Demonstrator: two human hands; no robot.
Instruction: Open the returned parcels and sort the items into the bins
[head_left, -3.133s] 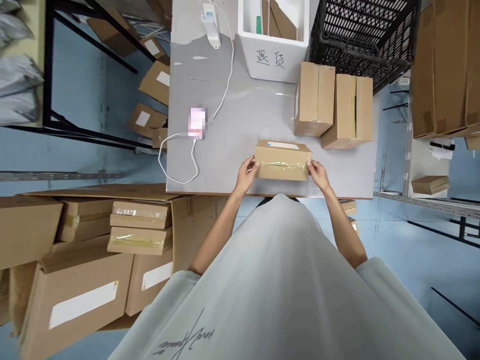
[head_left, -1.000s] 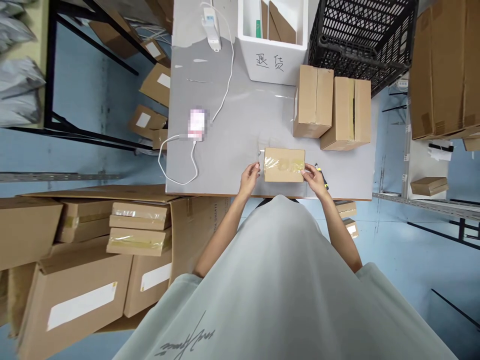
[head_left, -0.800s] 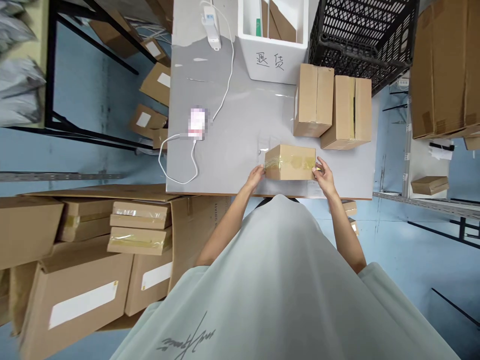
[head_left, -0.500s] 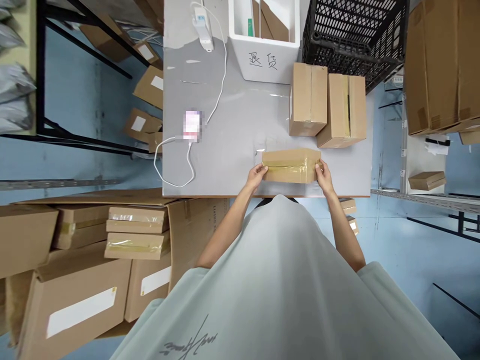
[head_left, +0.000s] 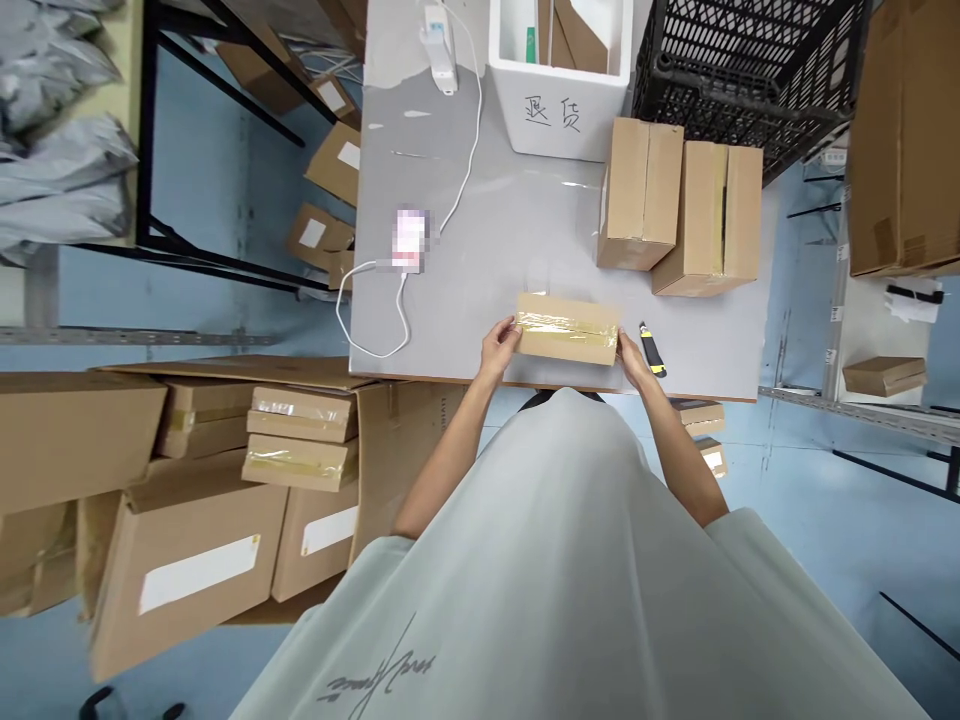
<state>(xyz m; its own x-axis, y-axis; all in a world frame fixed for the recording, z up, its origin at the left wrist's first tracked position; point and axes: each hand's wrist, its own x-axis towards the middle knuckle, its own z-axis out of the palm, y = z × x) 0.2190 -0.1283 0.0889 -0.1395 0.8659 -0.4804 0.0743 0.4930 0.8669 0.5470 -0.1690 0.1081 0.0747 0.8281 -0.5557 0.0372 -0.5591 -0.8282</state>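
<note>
A small taped cardboard box [head_left: 567, 327] lies on the grey table [head_left: 480, 250] near its front edge. My left hand [head_left: 501, 345] grips the box's left end with curled fingers. My right hand [head_left: 630, 355] holds its right end. A yellow and black utility knife [head_left: 652, 349] lies on the table just right of my right hand.
Two taller cardboard boxes [head_left: 679, 205] stand at the back right beside a black crate [head_left: 742, 70]. A white foam bin [head_left: 559, 75] sits at the back. A phone [head_left: 411, 238] on a white cable lies to the left. Stacked cartons [head_left: 225, 470] fill the floor on the left.
The box has been turned over between my hands and set down flat with its taped seam up. The utility knife shows again beside my right hand.
</note>
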